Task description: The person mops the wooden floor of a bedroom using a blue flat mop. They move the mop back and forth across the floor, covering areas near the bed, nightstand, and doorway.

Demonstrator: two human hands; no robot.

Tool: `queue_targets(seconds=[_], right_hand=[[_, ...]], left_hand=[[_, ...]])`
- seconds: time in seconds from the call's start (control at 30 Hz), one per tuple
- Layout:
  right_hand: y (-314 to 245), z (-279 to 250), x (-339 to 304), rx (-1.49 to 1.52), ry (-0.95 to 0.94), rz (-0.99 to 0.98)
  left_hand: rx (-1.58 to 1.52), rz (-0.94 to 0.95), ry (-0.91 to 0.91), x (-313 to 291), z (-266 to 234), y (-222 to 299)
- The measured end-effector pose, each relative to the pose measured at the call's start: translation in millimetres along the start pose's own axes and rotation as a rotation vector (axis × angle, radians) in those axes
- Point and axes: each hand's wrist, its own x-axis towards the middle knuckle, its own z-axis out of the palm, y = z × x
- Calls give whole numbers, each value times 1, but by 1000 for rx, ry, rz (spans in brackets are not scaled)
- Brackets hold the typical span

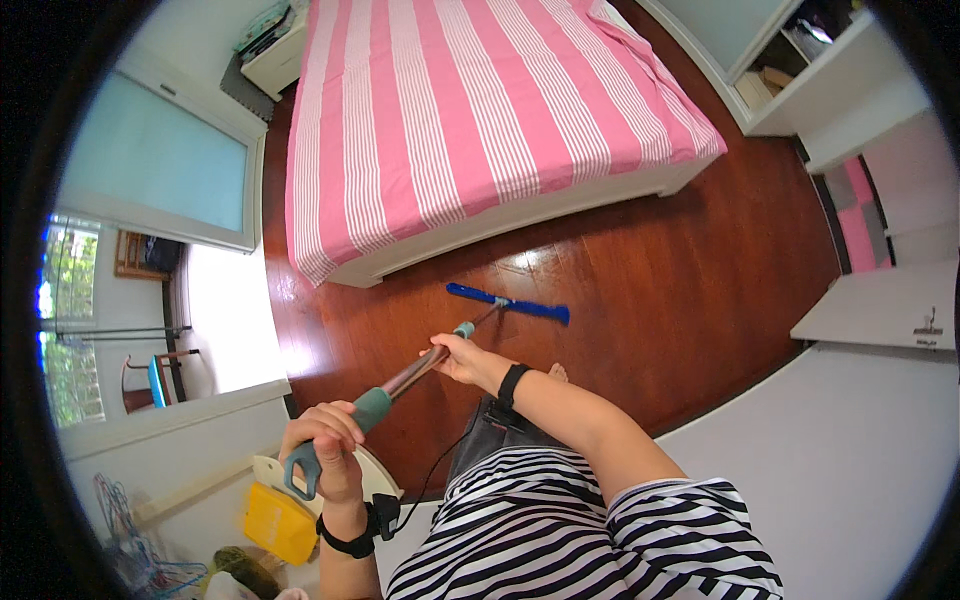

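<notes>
With both hands I hold a flat mop that slants from the lower left down to the floor. Its long, narrow blue head lies on the wooden floor just off the foot of the bed. My left hand is closed around the grey-green grip near the looped top end. Farther down, my right hand wraps round the metal pole, close to a green collar. Black bands sit on both wrists, and a cable runs from the left one.
A bed with a pink and white striped cover stands ahead. To the left are a frosted sliding door and a doorway with a chair beyond. A yellow dustpan-like object is at lower left. An open white door stands right.
</notes>
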Motion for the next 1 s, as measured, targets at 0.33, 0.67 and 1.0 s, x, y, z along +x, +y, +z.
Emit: queue_targets(seconds=[0.33, 0.67, 1.0], right_hand=[[-79, -43, -22, -209, 256, -147], [-136, -166, -104, 26, 405, -342], [-169, -361, -215, 399, 648, -639]], left_hand=[[296, -76, -229, 5, 87, -20], [113, -178, -527, 27, 166, -50], [-246, -204, -1049, -31, 318, -115]])
